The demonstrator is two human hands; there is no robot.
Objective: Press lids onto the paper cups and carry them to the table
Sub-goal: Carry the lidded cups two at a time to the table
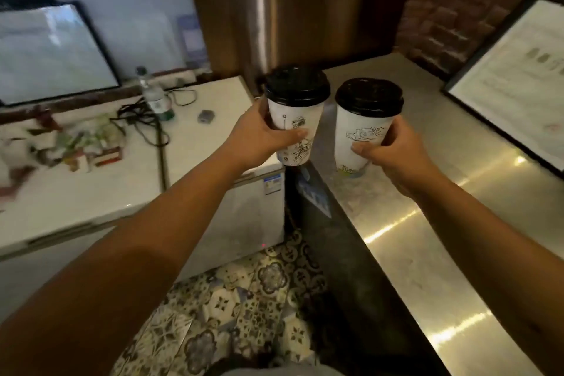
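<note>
Two white paper cups with line drawings, each capped by a black lid, are held up in front of me. My left hand (259, 137) wraps the left cup (297, 128), which is in the air over the gap beside the white chest freezer. My right hand (393, 156) grips the right cup (361, 134) from its right side, its base at or just above the left edge of the grey counter (427, 223); I cannot tell whether it touches. Both cups are upright, the left one tilted slightly.
A white chest freezer (122, 180) on the left carries a plastic bottle (154, 94), cables and small packets. A framed board (55, 55) leans behind it. Another framed sheet (518, 85) lies on the counter's far right. Patterned floor tiles (244, 299) run between freezer and counter.
</note>
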